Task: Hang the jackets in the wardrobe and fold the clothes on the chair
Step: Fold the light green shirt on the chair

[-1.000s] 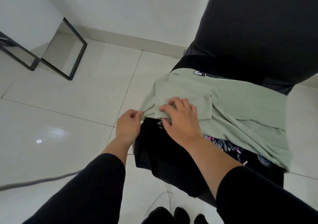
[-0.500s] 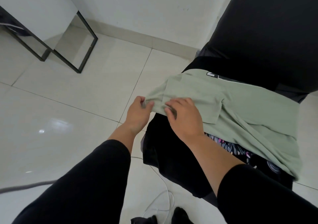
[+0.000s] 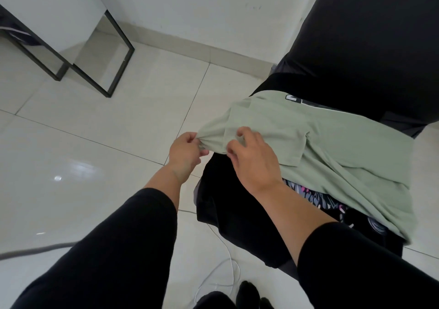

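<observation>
A pale green garment [image 3: 327, 147] lies spread over a pile of clothes on a black chair [image 3: 370, 47]. Under it lie a black garment [image 3: 228, 204] that hangs over the seat's front and a patterned dark one [image 3: 316, 200]. My left hand [image 3: 186, 153] pinches the green garment's left corner, bunching the cloth. My right hand [image 3: 251, 159] rests on the same edge just to the right, fingertips curled into the fabric.
A white table with black metal legs [image 3: 118, 54] stands at the upper left on the pale tiled floor. A white cable [image 3: 223, 268] and a grey cord [image 3: 35, 251] lie on the tiles near my dark-socked feet [image 3: 244, 295]. A wall with a skirting board runs behind.
Both hands stay on the green garment's left edge. The left hand has gathered the corner tighter, and the right hand's fingers have curled further into the cloth. The view has shifted slightly.
</observation>
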